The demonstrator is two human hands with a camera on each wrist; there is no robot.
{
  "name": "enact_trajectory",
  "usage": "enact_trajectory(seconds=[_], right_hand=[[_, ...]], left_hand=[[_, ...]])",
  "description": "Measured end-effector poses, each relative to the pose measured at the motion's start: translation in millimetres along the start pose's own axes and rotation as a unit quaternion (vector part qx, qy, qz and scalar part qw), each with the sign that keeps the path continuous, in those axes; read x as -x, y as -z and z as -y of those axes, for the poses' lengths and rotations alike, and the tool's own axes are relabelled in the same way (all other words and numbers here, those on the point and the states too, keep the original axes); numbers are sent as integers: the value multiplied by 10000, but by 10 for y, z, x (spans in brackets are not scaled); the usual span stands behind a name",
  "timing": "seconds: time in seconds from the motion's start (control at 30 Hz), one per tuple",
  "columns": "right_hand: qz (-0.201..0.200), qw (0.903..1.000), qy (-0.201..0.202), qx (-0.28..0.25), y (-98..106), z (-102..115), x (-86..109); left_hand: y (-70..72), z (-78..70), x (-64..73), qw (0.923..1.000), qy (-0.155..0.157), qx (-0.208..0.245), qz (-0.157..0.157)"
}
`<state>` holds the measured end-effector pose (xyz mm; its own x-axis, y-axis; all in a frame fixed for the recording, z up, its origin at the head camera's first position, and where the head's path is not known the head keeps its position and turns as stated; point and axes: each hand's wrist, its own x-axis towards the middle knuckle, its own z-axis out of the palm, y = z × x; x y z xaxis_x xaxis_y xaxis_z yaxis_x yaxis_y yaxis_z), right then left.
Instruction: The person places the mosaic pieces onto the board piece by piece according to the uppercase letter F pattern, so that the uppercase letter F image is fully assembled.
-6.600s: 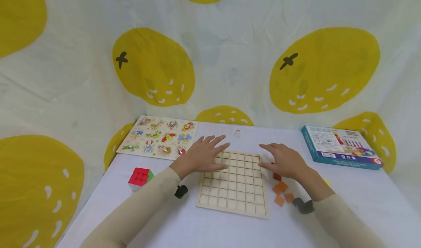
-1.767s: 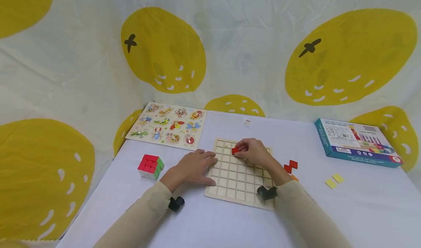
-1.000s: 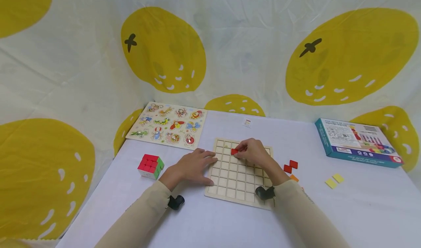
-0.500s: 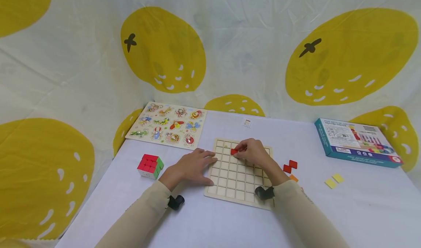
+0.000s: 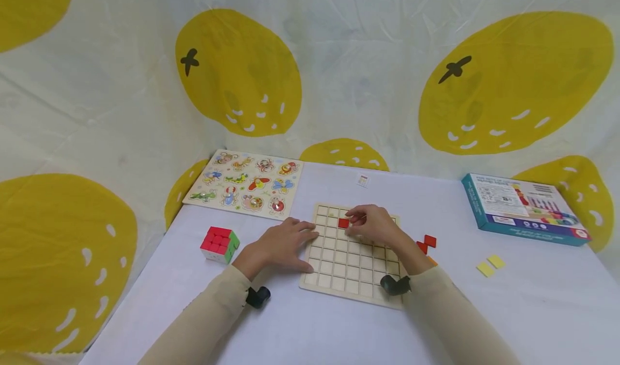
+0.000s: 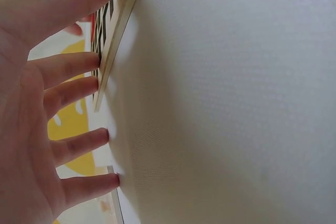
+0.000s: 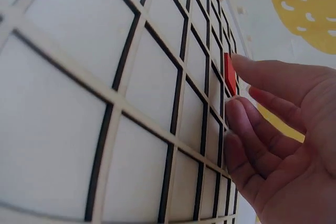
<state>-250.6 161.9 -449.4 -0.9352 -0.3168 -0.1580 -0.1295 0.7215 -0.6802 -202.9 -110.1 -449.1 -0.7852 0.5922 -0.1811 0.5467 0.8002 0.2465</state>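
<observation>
A square wooden grid board (image 5: 334,271) lies on the white tabletop. A red tile (image 5: 343,223) sits flat in a cell near the board's far edge. Just right of it is my right hand (image 5: 375,226), its thumb and index finger spread beside the tile. In the right wrist view the thumb tip is right by the red tile (image 7: 229,72), and the other fingers bend loosely over the grid. My left hand (image 5: 283,246) rests at the board's left edge with fingers spread. The left wrist view shows its thumb and two fingertips touching the board's edge.
Two red tiles (image 5: 430,241) and a partly hidden orange tile (image 5: 432,260) lie right of the board, near yellow tiles (image 5: 485,269). A puzzle cube (image 5: 219,244), an insect puzzle board (image 5: 244,184), a small card (image 5: 362,180) and a box (image 5: 525,209) stand around.
Earlier both hands hovered over the board. The left then came down at its left edge; the right brought a red tile to a cell, and its fingers have just eased rightward off it.
</observation>
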Motion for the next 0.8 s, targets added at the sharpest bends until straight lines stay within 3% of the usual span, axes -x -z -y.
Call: enact_trajectory(seconds=[0.2,0.6,0.8], right_hand=[[44,9995,128,274,168,-81,162],[-267,9959,-506,701,909,-417,685],[-352,9943,-753,666,1155,-635,894]], left_hand=[[-6,4,-8,10000,-16,-36,4],[46,-14,0,10000,19,34,58],[46,-12,-6,9999,-38,-12,110]])
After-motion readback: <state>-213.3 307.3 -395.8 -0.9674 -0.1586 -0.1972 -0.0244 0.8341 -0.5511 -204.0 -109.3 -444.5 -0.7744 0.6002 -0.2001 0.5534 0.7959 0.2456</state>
